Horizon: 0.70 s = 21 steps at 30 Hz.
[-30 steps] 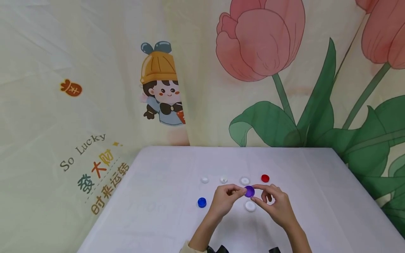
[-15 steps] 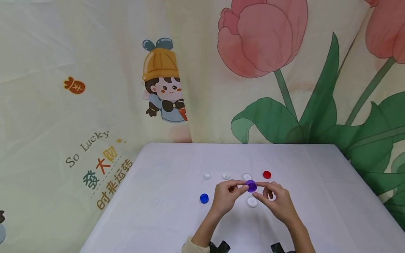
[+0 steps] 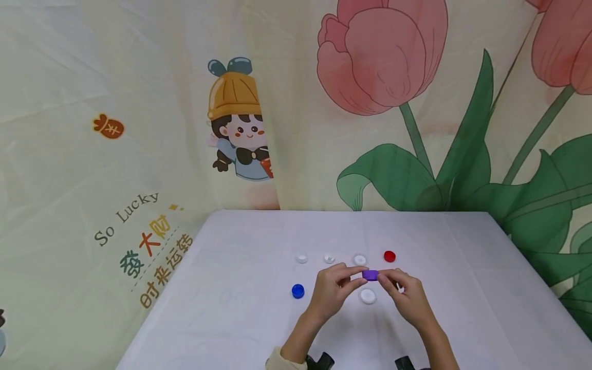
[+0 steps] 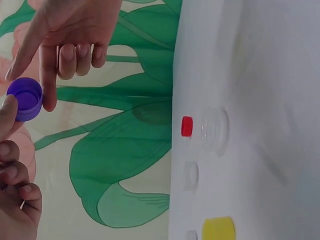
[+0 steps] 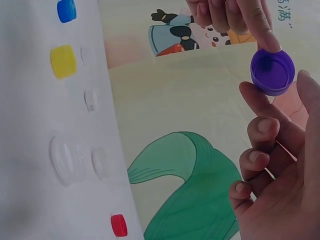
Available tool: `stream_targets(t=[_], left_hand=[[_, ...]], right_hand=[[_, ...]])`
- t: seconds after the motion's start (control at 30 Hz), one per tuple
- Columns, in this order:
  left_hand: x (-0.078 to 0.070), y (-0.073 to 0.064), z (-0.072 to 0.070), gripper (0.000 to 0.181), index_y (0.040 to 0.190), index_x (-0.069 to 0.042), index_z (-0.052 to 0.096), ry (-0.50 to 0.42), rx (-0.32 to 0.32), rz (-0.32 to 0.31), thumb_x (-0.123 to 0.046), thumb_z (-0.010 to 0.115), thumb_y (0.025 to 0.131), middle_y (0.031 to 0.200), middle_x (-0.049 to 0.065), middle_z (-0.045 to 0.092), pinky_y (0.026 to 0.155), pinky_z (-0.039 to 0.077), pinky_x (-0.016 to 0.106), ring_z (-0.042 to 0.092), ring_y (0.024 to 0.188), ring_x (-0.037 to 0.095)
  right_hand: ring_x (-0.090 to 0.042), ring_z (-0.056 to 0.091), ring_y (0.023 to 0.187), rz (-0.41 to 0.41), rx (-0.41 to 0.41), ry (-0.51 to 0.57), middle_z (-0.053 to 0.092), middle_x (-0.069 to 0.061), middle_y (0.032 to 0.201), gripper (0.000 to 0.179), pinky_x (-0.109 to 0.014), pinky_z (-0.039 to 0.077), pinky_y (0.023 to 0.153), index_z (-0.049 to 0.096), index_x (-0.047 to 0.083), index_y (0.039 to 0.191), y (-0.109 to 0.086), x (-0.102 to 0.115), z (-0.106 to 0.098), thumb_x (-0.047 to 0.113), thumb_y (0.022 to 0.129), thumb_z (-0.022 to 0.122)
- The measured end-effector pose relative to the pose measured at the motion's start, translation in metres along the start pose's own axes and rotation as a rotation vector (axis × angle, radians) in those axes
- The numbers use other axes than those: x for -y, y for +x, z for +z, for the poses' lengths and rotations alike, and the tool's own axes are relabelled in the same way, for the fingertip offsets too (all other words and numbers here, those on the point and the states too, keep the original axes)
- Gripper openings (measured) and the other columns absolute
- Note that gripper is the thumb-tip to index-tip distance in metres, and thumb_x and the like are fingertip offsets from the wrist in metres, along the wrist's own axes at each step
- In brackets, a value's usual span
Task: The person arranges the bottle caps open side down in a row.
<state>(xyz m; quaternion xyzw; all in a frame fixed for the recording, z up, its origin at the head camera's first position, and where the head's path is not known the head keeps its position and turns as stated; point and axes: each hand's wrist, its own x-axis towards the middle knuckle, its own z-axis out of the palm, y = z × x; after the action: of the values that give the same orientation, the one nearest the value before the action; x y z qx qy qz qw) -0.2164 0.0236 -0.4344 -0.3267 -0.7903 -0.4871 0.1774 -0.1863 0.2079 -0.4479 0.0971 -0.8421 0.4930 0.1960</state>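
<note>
Purple plastic screw cap (image 3: 370, 276) is held up btwn both hands, above the white table (image 3: 231, 318). We see L hand (image 3: 327, 292) pinching one edge w/ thumb & index; R hand (image 3: 406, 295) pinches the opposite edge, finger gap narrow. Edge grips prob. suit so small a cap & leave its hollow uncovered.

Blue cap (image 3: 298, 291) sits left of L hand; red cap (image 3: 389, 256) just beyond R hand's fingertips; large clear lid (image 3: 368, 296) lies nearer us, btwn the hands. Three smaller clear lids (image 3: 301, 259) line up beyond L hand. R wrist view adds a yellow cap (image 5: 63, 61), prob. hidden by L hand in head view. Spacing likely keeps each easy to pick up singly.

No brand we can read on any cap. Backdrop (image 3: 296, 128), far left of L hand, reads "So Lucky", 發大财 & 时来运转.
</note>
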Motion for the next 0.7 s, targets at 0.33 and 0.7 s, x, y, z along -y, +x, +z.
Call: stream_targets(t=[0.33,0.7], left_hand=[[0.013,0.003,0.004,0.026,0.100,-0.018,0.070,0.018,0.014,0.038,-0.034,0.063,0.081,0.056,-0.009,0.041,0.044,0.031,0.011,0.035,0.052,-0.002],[0.015,0.003,0.005,0.028,0.103,-0.020,0.069,0.018,0.025,0.025,-0.036,0.062,0.082,0.055,-0.009,0.042,0.043,0.032,0.013,0.036,0.052,-0.001]], right_hand=[[-0.007,0.042,0.064,0.097,0.029,0.032,0.053,0.004,0.067,0.008,-0.023,0.036,0.055,0.069,0.015,0.086,0.010,0.000,0.003,0.018,0.085,0.062],[-0.008,0.041,0.061,0.078,0.039,0.039,0.053,0.001,0.066,0.008,-0.023,0.035,0.053,0.068,0.008,0.087,0.008,0.031,-0.004,0.012,0.084,0.062]])
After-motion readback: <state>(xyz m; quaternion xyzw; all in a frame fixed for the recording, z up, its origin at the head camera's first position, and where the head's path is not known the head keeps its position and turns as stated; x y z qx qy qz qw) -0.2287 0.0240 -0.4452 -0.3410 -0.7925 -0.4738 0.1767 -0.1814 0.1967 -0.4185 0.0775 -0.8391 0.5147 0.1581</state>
